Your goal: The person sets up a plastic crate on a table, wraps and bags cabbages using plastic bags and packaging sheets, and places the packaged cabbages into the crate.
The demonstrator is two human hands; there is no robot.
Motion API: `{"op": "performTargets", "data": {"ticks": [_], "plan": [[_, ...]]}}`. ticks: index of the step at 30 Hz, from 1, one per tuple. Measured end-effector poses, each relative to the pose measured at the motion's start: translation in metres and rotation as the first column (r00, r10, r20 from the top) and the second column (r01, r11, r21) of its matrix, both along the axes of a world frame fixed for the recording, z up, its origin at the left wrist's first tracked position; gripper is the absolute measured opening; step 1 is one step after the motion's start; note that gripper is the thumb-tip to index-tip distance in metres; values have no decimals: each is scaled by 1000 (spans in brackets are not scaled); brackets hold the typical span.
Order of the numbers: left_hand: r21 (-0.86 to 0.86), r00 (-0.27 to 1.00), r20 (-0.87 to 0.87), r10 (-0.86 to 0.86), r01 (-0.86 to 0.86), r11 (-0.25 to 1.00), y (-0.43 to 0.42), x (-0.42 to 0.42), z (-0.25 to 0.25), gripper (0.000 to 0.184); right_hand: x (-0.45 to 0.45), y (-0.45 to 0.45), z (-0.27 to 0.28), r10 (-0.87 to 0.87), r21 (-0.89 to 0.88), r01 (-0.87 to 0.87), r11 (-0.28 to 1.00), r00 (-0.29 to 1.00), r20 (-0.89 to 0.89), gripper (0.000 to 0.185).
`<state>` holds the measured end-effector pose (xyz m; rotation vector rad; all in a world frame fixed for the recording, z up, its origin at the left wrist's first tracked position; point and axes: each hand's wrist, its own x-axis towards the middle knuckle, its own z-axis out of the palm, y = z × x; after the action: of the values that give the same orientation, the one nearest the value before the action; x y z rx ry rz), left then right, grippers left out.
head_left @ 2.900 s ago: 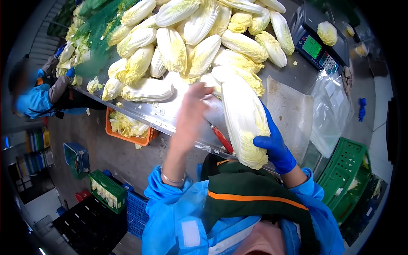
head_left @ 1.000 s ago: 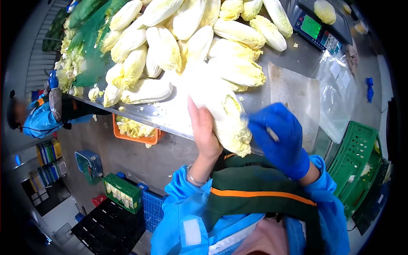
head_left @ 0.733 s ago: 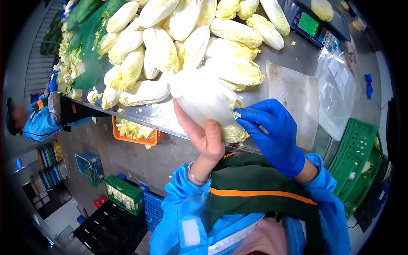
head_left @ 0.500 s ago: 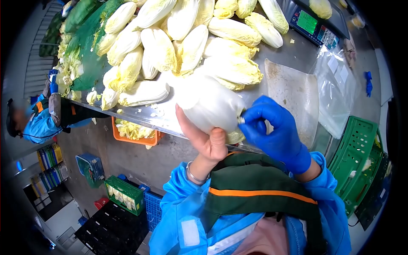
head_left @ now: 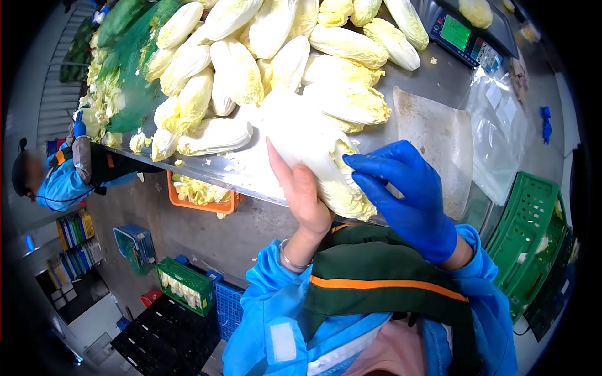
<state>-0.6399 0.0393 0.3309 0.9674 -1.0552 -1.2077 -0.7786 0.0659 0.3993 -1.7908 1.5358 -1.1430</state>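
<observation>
A pale napa cabbage [head_left: 313, 150] lies tilted at the near edge of the metal table, its upper part washed out by glare. Bare and wrapped round its left side is my left hand [head_left: 304, 197], thumb on top. My right hand [head_left: 407, 194], in a blue glove, is at the cabbage's right side; its thumb and forefinger are apart, the forefinger tip by the ragged leaf edge, with nothing visible between them. Beyond lies a heap of cabbages [head_left: 235, 72].
A scale [head_left: 467, 37] bearing a cabbage stands at the back right. Plastic bags [head_left: 495, 138] and a worn sheet [head_left: 433, 150] lie nearer. An orange crate [head_left: 204, 202] of leaves and green crates [head_left: 523, 238] stand below table level. A co-worker [head_left: 63, 175] stands at the left.
Since the earliest frame, my left hand has come onto the cabbage and my gloved hand has left its underside for its right edge. Lately the cabbage has rolled back and the gloved fingers have spread.
</observation>
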Motion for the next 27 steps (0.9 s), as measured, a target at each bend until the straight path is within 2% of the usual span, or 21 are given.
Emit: {"op": "performTargets", "data": {"ticks": [2,5,8,11,14,16,18,20,23,27], "plan": [[-25,992,117,38,-35,999,4,2,0,59,1,-1,-6,-48,-31,46,998,997,-64,21],[-193,969,231,83,-38,980,5,0,6,60,1,-1,-9,-60,-6,60,998,998,-26,18],[-319,969,238,61,18,948,4,0,5,60,-2,-3,-7,-67,40,67,997,998,-5,14],[-329,977,211,32,40,943,5,-2,5,59,-4,-3,-5,-7,42,14,999,990,-144,12],[-117,969,246,-5,35,993,6,-1,7,56,-11,-8,-7,66,71,-64,995,997,-32,13],[80,1000,26,6,-8,997,5,-5,1,54,-14,-8,-10,139,80,-153,985,978,153,15],[162,996,-88,-15,29,986,3,-5,-1,52,-16,-7,-12,206,89,-240,967,936,287,16],[123,989,-99,-111,122,985,0,-4,-1,50,-19,-5,-12,260,101,-316,943,894,365,16],[111,974,-196,-113,136,984,-1,-6,-1,52,-17,-5,-9,162,90,-198,976,936,312,15],[9,994,-97,-42,43,999,4,-6,-5,53,-7,-5,-2,-17,97,10,995,997,73,13]]}}
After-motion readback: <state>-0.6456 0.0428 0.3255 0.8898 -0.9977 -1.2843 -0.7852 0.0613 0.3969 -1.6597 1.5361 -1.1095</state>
